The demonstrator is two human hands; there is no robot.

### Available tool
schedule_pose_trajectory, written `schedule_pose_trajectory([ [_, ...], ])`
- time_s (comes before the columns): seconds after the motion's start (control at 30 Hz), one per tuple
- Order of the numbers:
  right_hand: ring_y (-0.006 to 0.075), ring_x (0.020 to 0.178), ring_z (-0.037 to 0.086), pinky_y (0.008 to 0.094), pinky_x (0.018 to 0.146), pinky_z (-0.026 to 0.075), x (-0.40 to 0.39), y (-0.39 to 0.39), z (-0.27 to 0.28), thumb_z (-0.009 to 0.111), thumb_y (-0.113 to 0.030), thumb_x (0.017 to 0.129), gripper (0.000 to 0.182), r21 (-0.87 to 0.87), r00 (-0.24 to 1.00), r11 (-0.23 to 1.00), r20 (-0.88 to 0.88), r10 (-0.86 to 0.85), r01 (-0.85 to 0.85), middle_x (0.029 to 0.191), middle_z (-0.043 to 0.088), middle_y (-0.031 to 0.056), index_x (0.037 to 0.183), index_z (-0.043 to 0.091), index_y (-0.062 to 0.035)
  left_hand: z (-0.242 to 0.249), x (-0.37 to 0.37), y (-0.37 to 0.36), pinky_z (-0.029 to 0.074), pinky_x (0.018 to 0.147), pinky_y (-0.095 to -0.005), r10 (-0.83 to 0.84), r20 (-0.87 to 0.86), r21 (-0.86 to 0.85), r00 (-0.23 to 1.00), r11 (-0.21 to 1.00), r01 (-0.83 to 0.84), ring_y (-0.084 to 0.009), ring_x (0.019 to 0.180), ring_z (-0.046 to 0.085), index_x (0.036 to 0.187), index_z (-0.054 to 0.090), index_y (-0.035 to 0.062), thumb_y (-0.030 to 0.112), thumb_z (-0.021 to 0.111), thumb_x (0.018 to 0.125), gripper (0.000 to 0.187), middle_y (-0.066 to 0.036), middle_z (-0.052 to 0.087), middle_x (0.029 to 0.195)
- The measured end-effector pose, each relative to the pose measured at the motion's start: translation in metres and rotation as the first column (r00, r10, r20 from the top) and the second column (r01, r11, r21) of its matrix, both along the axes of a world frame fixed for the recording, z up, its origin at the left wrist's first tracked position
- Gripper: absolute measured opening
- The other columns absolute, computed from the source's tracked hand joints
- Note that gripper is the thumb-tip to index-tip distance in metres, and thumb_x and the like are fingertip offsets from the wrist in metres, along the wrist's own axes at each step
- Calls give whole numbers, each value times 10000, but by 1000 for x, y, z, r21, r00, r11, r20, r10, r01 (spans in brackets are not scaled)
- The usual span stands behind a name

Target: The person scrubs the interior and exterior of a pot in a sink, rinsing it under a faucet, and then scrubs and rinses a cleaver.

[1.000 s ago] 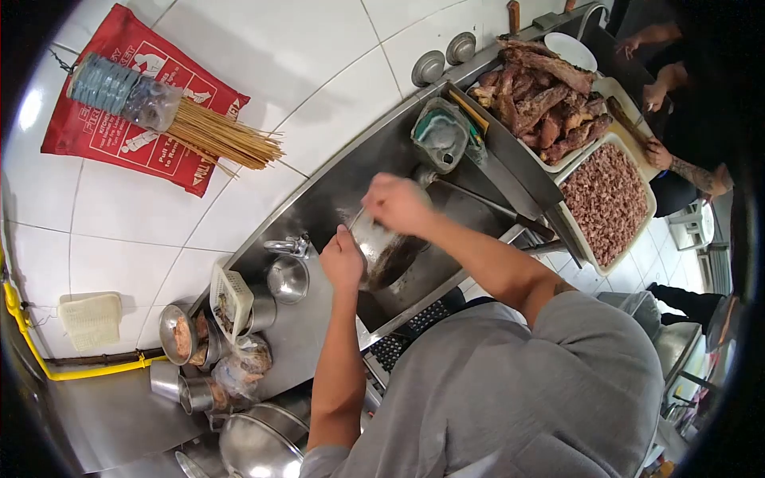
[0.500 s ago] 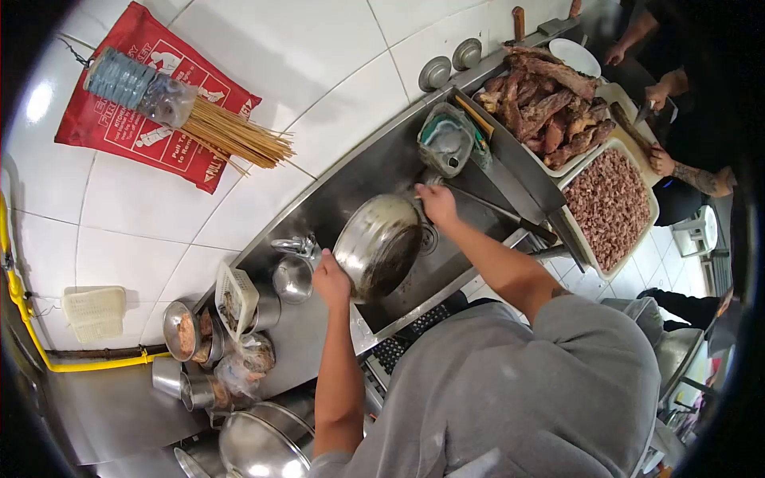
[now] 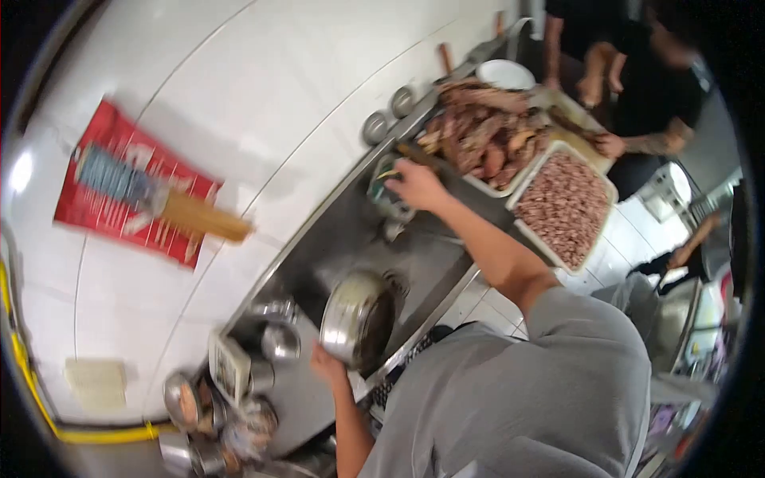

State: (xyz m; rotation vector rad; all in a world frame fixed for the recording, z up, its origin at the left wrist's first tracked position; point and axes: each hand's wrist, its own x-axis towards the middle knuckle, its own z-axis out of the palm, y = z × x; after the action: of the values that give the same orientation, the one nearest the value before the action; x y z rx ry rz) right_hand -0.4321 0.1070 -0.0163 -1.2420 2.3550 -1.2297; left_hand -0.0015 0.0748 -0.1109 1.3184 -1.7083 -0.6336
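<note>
A scuffed, dark-stained metal pan [image 3: 349, 320] is tipped on its side over the sink [image 3: 307, 227]. My left hand [image 3: 328, 365] grips its lower rim. At the sink's far end, my right hand [image 3: 418, 185] is over a cut clear plastic container [image 3: 386, 195] with something green inside. The right hand's fingers are closed around something small and yellowish, blurred and partly hidden. A faucet [image 3: 273, 308] stands at the sink's near end, by a metal bowl [image 3: 280, 341].
Beyond the sink stand a tray of cooked meat [image 3: 486, 139] and a tray of chopped meat [image 3: 562, 203]. Another person's hand [image 3: 612, 146] is at a cutting board there. A white basket [image 3: 229, 370] and several metal pots stand at lower left. Skewers [image 3: 203, 215] hang on the wall.
My right hand has left the pan's rim and moved to the plastic container. My left hand still holds the pan, which has shifted slightly lower. The whole view has turned and blurred.
</note>
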Motion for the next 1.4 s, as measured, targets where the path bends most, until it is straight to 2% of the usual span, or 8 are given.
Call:
schedule_pose_trajectory([
  [0.13, 339, 892, 670, 460, 702, 550, -28, -39, -17, 585, -92, 793, 224, 437, 866, 900, -446, 224, -7, 921, 675, 175, 1005, 601, -20, -25, 14, -1, 479, 663, -392, -35, -97, 42, 995, 998, 39, -271, 725, 600, 1022, 630, -143, 317, 415, 1011, 508, -209, 668, 836],
  [0.2, 312, 910, 675, 436, 712, 555, -36, -78, -59, 634, -94, 784, 287, 458, 922, 884, -376, 98, 93, 956, 686, 167, 1056, 639, 0, 35, -8, 27, 490, 686, -393, 22, 36, 229, 999, 973, -29, -279, 730, 601, 976, 619, -155, 362, 416, 1013, 556, -218, 658, 840],
  [0.6, 283, 991, 668, 409, 708, 579, -40, -95, -89, 664, -83, 824, 242, 710, 970, 703, -138, 200, -44, 1124, 671, 155, 1055, 699, -21, -11, 14, 19, 488, 654, -413, 122, -147, 326, 982, 943, -68, -260, 712, 556, 959, 578, -188, 460, 421, 1007, 669, -206, 627, 840],
  [0.73, 317, 886, 689, 420, 659, 572, -30, -60, -31, 635, -61, 819, 244, 459, 974, 883, -228, 5, 103, 975, 691, 188, 1051, 604, 9, 24, 2, 38, 475, 651, -394, 79, -100, 268, 992, 962, -49, -240, 700, 512, 944, 571, -190, 469, 424, 1008, 678, -195, 610, 796],
  [1.0, 362, 863, 646, 431, 658, 525, 4, 44, -6, 639, -111, 864, 484, -112, 968, 972, 165, -187, 207, 913, 648, 202, 1286, 428, -5, 0, 15, 21, 465, 742, -447, 11, -77, 233, 997, 972, 7, -343, 792, 579, 982, 596, -183, 445, 387, 1016, 663, -297, 636, 904],
  [1.17, 235, 975, 605, 487, 782, 521, 61, 104, -68, 644, -165, 901, 368, -204, 546, 967, 833, 89, 153, 1258, 569, 72, 1257, 568, -111, 26, 11, 35, 467, 834, -461, -62, -92, 318, 994, 944, 88, -417, 911, 613, 1077, 600, -175, 440, 377, 1012, 657, -343, 631, 1016],
  [1.27, 204, 950, 618, 436, 774, 529, 91, 114, -111, 622, -184, 920, 279, -149, 388, 970, 920, 64, 192, 1179, 625, 50, 1195, 627, -136, 28, 13, 33, 468, 837, -450, 7, 0, 351, 1000, 936, -7, -428, 915, 612, 1084, 600, -171, 444, 368, 1011, 661, -337, 634, 1018],
  [1.4, 233, 914, 647, 413, 784, 528, 106, 113, -164, 599, -190, 927, 220, -219, 716, 969, 694, 73, 113, 1064, 685, 61, 1137, 654, -153, 22, 8, 32, 467, 825, -454, -38, -6, 293, 999, 955, 38, -439, 916, 614, 1076, 609, -158, 443, 356, 1014, 655, -337, 637, 1005],
])
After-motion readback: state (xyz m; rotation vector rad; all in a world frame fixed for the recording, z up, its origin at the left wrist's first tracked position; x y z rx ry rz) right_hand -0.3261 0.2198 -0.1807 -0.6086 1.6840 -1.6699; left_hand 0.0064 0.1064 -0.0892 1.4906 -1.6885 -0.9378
